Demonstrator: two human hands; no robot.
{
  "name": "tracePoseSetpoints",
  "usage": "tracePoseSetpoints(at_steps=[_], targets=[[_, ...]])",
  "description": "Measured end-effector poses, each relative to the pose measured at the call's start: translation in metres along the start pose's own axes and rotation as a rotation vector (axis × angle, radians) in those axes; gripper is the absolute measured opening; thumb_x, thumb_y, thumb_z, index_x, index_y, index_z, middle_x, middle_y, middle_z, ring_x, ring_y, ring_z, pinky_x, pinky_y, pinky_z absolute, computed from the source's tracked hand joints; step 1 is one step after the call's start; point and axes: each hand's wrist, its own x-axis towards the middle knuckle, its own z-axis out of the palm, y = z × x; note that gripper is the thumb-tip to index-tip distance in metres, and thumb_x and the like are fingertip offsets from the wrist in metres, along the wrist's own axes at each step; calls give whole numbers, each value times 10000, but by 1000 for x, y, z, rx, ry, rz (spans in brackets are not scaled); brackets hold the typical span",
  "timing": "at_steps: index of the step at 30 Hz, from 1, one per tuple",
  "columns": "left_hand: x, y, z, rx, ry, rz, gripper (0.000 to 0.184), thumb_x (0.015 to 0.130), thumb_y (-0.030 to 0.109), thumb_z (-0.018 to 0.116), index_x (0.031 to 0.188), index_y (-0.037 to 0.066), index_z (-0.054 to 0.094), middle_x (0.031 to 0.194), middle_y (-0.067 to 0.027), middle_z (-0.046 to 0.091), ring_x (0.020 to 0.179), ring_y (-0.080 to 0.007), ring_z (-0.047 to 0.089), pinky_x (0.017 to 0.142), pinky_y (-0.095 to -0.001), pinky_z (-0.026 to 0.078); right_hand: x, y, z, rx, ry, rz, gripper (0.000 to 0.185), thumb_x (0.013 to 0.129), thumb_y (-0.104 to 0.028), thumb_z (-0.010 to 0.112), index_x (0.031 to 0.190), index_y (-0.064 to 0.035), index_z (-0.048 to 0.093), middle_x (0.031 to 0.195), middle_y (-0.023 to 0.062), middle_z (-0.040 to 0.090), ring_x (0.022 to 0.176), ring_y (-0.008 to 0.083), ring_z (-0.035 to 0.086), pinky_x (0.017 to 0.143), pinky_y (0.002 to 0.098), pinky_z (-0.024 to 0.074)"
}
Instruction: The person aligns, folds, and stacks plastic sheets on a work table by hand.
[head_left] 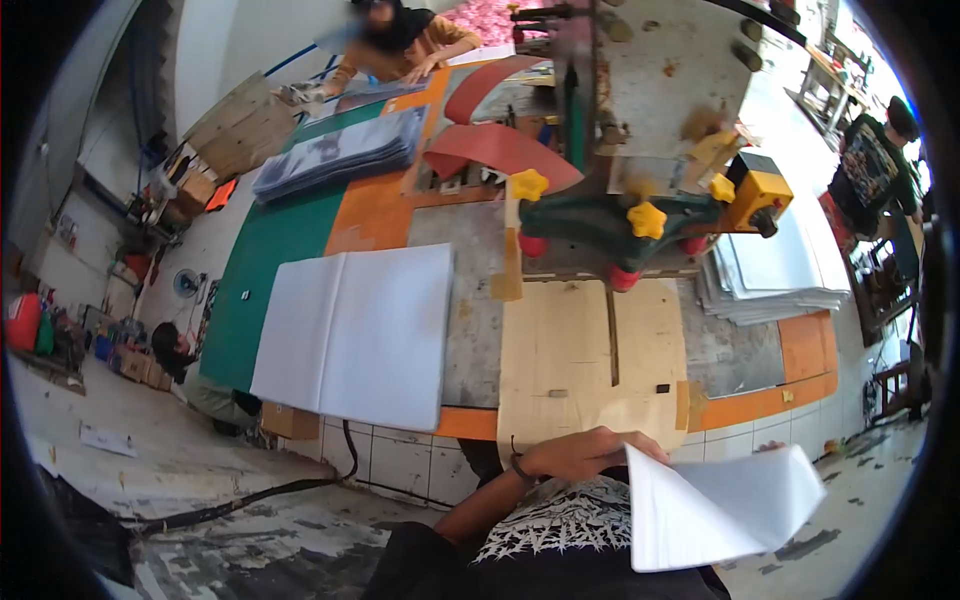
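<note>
My left hand (pixel 590 452), with a dark band at the wrist, is closed on the upper left edge of a white, paper-like sheet bundle (pixel 710 510). The bundle hangs in front of my body, bent, with its right corner raised. A small skin-coloured patch shows just above its upper edge; my right hand is otherwise hidden behind the bundle, so its grip cannot be seen. Ahead of my hands lies a tan board (pixel 560 350) with a slot and small dark blocks, under a green machine frame (pixel 590 225) with yellow star knobs (pixel 647 220). White sheets (pixel 385 335) lie stacked to the left.
More white sheets (pixel 770 270) are piled right of the machine, near a yellow box (pixel 757 203). Clear plastic-looking sheets (pixel 345 155) lie on the green tabletop (pixel 270 260). A person (pixel 400 40) sits across the table; another (pixel 870 170) stands at right. Red strips (pixel 500 150) curl behind the frame.
</note>
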Motion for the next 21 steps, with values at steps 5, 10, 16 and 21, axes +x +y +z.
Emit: tracePoseSetpoints(at_steps=[5, 10, 16, 21], targets=[[-63, 4, -21, -44, 428, -185, 332, 1007, 165, 551, 1290, -10, 570, 1231, -106, 645, 1148, -197, 580, 1016, -337, 433, -48, -118, 63, 335, -179, -29, 687, 956, -508, 598, 1438, -59, 404, 1368, 104, 510, 1198, 245, 521, 1056, 438, 424], [-156, 37, -32, 360, 1061, -82, 378, 983, 267, 622, 1232, -17, 606, 1127, -101, 676, 1066, -197, 608, 970, -344, 450, -65, -177, 132, -97, -760, -205, 478, 921, -321, 695, 1210, 18, 522, 1083, 71, 588, 969, 151, 540, 824, 309, 459], [-277, 80, -61, 536, 1653, -156, 421, 901, 310, 730, 1168, 1, 630, 1048, -66, 678, 937, -172, 606, 868, -319, 475, -201, -241, 283, 176, -1407, -253, 272, 864, -244, 744, 905, 9, 654, 805, 8, 608, 747, 97, 534, 658, 260, 428], [-363, 158, -127, 663, 1760, 11, 452, 911, 267, 725, 1224, -22, 575, 1096, -68, 655, 936, -166, 599, 851, -316, 478, -319, -280, 361, 117, -1694, -91, 251, 975, -212, 623, 928, 31, 667, 728, -25, 563, 662, 66, 475, 584, 249, 396]])
